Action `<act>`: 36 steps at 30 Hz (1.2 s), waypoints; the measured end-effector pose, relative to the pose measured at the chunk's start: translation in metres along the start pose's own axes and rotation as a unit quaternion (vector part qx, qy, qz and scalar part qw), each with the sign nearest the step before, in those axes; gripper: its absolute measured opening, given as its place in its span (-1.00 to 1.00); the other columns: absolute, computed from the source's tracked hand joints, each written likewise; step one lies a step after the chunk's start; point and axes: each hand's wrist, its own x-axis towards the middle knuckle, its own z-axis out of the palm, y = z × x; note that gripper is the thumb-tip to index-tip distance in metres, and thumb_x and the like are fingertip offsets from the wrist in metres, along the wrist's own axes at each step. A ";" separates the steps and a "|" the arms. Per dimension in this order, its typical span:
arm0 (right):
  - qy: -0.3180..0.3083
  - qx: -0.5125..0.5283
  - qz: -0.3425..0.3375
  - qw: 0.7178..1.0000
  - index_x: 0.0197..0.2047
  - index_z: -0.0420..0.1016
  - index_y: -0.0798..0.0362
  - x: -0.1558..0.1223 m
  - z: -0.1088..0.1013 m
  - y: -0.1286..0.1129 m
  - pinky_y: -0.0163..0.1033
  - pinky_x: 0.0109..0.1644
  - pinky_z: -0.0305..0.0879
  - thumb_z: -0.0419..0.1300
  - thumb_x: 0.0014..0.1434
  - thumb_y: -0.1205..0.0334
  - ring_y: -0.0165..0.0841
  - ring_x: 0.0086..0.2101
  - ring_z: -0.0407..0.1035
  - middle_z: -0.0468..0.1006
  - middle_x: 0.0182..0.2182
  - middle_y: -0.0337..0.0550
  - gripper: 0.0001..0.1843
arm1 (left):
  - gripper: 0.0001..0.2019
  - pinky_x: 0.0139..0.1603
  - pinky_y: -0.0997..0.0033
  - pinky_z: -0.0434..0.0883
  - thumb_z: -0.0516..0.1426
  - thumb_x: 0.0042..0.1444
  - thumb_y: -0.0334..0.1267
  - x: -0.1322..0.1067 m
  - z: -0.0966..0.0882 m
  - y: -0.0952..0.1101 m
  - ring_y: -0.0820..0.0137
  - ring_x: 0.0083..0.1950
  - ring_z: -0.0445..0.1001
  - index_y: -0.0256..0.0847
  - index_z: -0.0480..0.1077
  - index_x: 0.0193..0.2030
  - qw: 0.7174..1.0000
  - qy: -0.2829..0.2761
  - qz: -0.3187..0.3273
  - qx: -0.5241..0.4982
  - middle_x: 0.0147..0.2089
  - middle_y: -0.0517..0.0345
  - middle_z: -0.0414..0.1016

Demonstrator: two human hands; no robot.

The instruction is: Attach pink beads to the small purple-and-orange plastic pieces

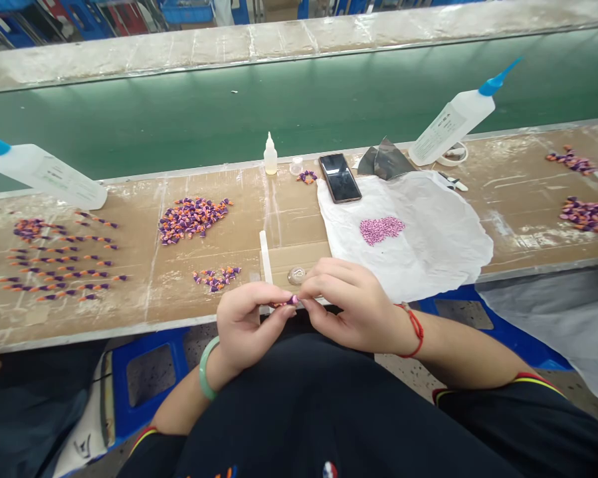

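Note:
My left hand (pixel 246 326) pinches a small purple piece (pixel 291 301) with a pinkish end between thumb and index finger, just over the table's front edge. At that end my right hand (pixel 351 307) has its thumb and fingertips pressed together; whatever they hold is too small or hidden to name. Just beyond the fingers lie a clear round blob (pixel 296 275) and a white strip (pixel 266 255). A small group of purple-and-orange pieces (pixel 216 279) is left of my hands. To the right, tiny pink patterned pieces (pixel 381 230) form a pile on a white cloth (pixel 438 232).
A bigger heap of purple-and-orange pieces (pixel 192 219) and rows of them (pixel 64 272) lie leftward. A dropper bottle (pixel 270 156), a phone (pixel 339 178) and tape (pixel 453 155) stand or lie behind. Large bottles (pixel 54 178) lean at both sides. A green belt (pixel 179 109) runs beyond.

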 end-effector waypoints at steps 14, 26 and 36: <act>-0.020 0.001 0.030 0.999 -0.38 0.26 0.01 0.001 0.007 -0.001 -0.33 -0.42 0.21 0.05 0.22 0.49 -0.44 -0.50 0.23 0.39 -0.53 -0.26 -0.80 | -0.93 -0.40 0.54 0.51 0.31 0.10 -0.42 0.002 -0.006 0.001 0.43 -0.45 0.60 -0.17 0.60 -0.32 0.998 -0.017 -0.058 -0.016 -0.42 0.16 0.67; -0.114 0.008 0.088 0.990 -0.25 0.40 0.05 -0.025 0.020 0.019 -0.26 -0.27 0.38 0.08 0.28 0.43 -0.33 -0.36 0.46 0.56 -0.39 -0.14 -0.87 | -0.87 -0.46 0.46 0.50 0.27 0.06 -0.23 -0.017 -0.031 -0.024 0.37 -0.50 0.57 -0.25 0.57 -0.37 0.954 -0.079 -0.289 0.021 -0.48 0.07 0.62; -0.060 -0.052 0.197 0.977 -0.23 0.43 0.00 -0.050 -0.006 0.047 -0.24 -0.30 0.36 0.08 0.34 0.32 -0.36 -0.38 0.47 0.56 -0.38 -0.20 -0.88 | -0.71 -0.33 0.34 0.46 0.25 -0.04 -0.02 -0.031 -0.138 -0.072 0.27 -0.39 0.55 -0.24 0.49 -0.36 0.906 0.044 -0.339 0.251 -0.45 0.07 0.59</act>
